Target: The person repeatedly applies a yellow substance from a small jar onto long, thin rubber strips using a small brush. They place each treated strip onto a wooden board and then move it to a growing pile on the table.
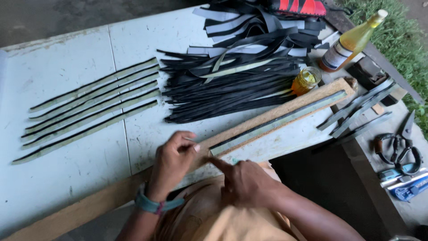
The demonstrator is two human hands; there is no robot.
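Observation:
A long wooden board (285,111) lies diagonally across the white table, with a grey-green strip (276,123) laid along its top. My left hand (171,163) pinches the near end of the strip on the board, thumb and fingers curled. Beside it, my right hand (243,180) points its index finger at the same end, touching the board. A teal band is on my left wrist.
Several coated strips (89,109) lie in a row at left. A heap of black strips (232,85) sits behind the board. A small jar (306,80) and a bottle of yellow liquid (352,42) stand at right, with scissors (399,145) and cutters (408,185) on a side ledge.

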